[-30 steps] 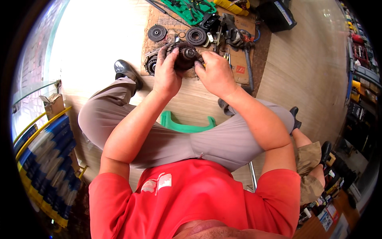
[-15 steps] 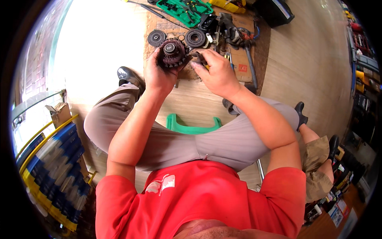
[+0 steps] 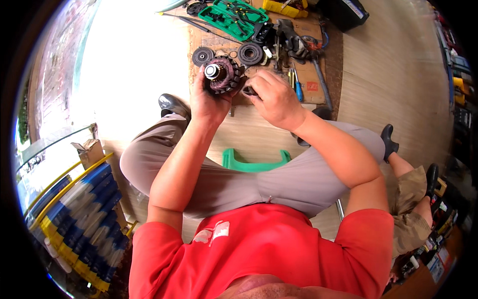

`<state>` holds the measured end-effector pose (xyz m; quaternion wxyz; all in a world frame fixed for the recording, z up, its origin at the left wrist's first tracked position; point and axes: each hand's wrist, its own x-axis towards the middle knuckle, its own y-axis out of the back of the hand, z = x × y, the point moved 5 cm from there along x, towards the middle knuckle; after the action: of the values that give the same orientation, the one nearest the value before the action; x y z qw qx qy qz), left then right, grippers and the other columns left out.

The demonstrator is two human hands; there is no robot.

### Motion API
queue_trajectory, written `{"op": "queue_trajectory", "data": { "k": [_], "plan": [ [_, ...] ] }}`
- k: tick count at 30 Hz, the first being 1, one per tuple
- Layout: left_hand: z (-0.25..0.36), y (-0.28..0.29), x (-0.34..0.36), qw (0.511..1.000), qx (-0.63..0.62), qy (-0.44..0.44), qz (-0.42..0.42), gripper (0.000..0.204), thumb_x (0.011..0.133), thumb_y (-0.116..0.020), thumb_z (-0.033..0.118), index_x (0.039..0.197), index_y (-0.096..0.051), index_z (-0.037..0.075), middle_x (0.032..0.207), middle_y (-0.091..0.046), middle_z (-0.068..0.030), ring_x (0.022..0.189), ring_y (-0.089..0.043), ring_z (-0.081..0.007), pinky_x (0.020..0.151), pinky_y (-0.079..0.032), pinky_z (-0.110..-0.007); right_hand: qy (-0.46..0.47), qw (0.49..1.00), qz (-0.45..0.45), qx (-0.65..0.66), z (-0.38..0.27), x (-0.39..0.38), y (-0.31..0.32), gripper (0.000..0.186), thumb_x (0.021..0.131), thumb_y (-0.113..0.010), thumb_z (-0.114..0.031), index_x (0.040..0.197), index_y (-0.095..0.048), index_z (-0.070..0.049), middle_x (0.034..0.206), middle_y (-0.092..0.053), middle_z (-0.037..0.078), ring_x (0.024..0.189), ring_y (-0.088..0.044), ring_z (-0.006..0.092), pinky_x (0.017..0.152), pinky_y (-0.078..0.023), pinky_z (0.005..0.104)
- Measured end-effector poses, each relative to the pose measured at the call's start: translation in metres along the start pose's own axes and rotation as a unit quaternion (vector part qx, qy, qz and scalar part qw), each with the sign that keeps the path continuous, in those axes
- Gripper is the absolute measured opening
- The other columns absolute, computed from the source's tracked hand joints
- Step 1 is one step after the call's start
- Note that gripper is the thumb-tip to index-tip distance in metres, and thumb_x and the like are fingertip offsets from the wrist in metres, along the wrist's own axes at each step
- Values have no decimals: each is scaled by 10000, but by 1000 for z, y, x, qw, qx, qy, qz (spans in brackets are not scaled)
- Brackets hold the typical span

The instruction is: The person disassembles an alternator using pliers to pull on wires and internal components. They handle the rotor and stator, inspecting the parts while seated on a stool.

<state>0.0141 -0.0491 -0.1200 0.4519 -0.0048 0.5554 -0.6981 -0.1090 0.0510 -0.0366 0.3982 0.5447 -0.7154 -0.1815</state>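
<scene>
My left hand (image 3: 206,99) is wrapped round a dark reddish toothed rotor part (image 3: 226,74) with a silver bearing (image 3: 212,71) on its shaft. Just right of it, my right hand (image 3: 274,99) has curled fingers round a small dark item (image 3: 250,91), too hidden to name. Both hands are over a cardboard sheet (image 3: 318,70). On it, behind the rotor, lie two dark round pulley discs (image 3: 201,56) and a dark metal ring (image 3: 251,53). Right of my right hand lie screwdrivers (image 3: 298,89) with blue and yellow handles.
A green open case (image 3: 234,17), yellow box (image 3: 285,9), black bin (image 3: 343,15), dark gloves (image 3: 294,40) and long bar (image 3: 323,84) surround the work. A green plastic stool (image 3: 255,164) lies between my legs. A rack (image 3: 79,214) stands left; another person's legs (image 3: 413,189) are at right.
Since a second ago my left hand has turned the rotor so its silver bearing faces up. My right hand has drawn slightly away from it, rightward and down, fingers still curled.
</scene>
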Motion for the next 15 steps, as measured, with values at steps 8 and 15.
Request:
{"op": "queue_trajectory", "data": {
  "k": [8,15],
  "plan": [
    [11,-15,-8,997,-52,35,-54,505,986,-345,353,1298,-568,24,1305,-612,-212,1207,-582,-424,1087,-401,-627,1,998,53,-30,12,-1,15,302,720,-730,-5,981,-581,-24,952,-593,141,892,-609,355,786,-511,435],
    [7,-18,-13,984,-77,87,-136,521,970,-396,377,1318,-569,31,1287,-626,-191,1160,-604,-395,1062,-428,-581,-104,989,108,-16,37,7,46,176,851,-708,-56,973,-600,9,918,-623,184,832,-624,399,719,-515,433]
  ]
}}
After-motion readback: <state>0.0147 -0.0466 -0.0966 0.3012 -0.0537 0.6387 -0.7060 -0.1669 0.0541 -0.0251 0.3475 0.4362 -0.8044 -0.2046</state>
